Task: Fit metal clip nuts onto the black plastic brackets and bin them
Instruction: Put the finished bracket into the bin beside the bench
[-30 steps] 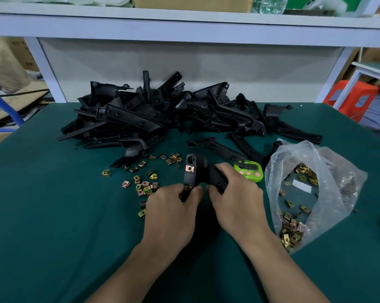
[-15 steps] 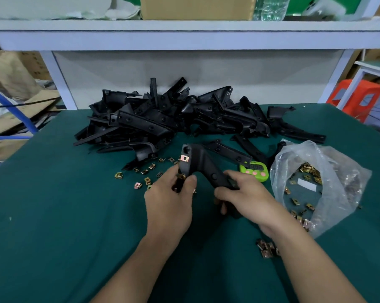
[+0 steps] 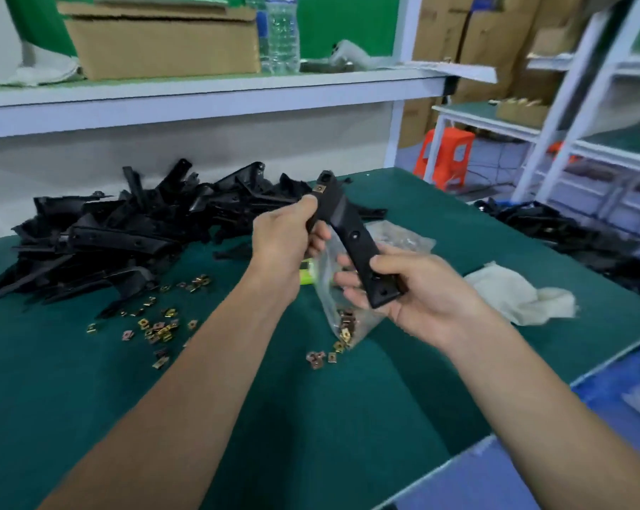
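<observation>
Above the counter's middle, the left grip grasps the bracket at its upper end beside its clip nut; the right grip grasps its lower end.

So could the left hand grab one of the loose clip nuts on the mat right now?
Probably not yet: the left hand grips the bracket; the clip nuts lie uncovered.

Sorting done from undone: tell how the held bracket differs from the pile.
The held bracket is off the table, gripped by left hand and right hand; the pile lies on it. The held bracket carries a clip nut; none shows on the pile. Both are black plastic.
</observation>
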`<state>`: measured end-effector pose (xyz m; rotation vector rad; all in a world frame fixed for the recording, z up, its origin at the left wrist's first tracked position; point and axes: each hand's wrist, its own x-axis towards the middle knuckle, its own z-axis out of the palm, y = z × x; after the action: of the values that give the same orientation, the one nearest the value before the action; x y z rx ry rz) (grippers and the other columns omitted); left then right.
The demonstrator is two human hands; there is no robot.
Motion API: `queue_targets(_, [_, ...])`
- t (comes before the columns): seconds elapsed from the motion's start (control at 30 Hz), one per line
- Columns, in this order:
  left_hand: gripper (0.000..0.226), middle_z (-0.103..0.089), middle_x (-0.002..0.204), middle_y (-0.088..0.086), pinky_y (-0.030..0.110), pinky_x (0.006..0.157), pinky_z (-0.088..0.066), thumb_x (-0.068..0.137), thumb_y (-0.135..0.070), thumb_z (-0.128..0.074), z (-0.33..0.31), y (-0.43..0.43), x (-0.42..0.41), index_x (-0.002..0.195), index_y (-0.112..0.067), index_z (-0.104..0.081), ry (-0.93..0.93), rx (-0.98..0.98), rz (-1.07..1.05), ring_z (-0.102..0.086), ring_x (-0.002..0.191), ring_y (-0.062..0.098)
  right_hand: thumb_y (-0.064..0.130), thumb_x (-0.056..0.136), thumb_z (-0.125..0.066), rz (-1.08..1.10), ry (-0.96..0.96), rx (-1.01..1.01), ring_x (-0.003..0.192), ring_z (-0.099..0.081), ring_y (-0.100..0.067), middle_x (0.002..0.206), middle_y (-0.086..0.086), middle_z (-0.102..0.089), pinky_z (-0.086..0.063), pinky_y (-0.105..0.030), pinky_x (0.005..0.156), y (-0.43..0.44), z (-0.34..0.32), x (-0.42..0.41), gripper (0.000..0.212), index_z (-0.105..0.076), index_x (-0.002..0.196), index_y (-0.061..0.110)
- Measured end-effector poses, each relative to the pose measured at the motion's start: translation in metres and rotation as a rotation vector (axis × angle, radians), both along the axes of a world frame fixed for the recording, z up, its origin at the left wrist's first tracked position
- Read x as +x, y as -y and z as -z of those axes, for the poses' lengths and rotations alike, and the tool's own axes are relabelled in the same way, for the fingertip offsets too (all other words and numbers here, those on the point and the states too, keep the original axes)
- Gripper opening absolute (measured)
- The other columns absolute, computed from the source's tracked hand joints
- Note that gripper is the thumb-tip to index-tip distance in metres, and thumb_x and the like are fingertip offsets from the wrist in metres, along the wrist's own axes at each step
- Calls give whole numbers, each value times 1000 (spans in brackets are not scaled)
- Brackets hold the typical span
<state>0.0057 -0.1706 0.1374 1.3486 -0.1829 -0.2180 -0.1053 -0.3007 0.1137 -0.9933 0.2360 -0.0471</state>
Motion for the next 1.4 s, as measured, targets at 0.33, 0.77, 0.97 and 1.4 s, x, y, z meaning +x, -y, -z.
queue_targets(0.33, [17, -76, 78, 12, 23, 58, -57, 96, -6, -56, 38, 178, -108, 88, -3, -70, -52, 198, 724, -66, 58, 12, -3, 101, -46, 667, -154, 311, 80, -75, -35, 105, -30, -71, -62, -33, 60, 113, 43, -166, 26, -59, 121, -15])
queue_targets(0.77, [58, -66, 128, 18, 42, 92, -52, 104, -51, -47, 39, 306, -122, 148, -14, -43, -534, -21, 823, -68, 108, 30, 12, 102, -54, 875, -83, 293, 86, -65, -35, 95, -22, -63, -63, -43, 70, 253, -2, -136, 16, -56, 103, -4])
queue_targets(0.97, [26, -71, 105, 7, 34, 74, -55, 101, -43, -58, 37, 316, -91, 113, -20, -63, -283, 272, 665, -67, 99, 17, 44, 104, -51, 782, -291, 112, 99, -70, -35, 118, -25, -67, -62, -40, 72, 277, 18, -59, 53, -60, 122, -5])
queue_targets(1.4, [33, -71, 110, -15, 38, 93, -56, 69, -38, -53, 22, 228, -49, 94, -42, -72, 292, 484, 417, -67, 103, 10, -5, 90, -43, 536, -142, -381, 83, -70, -30, 92, -25, -74, -62, -42, 84, 160, 13, -18, 33, -75, 96, -2])
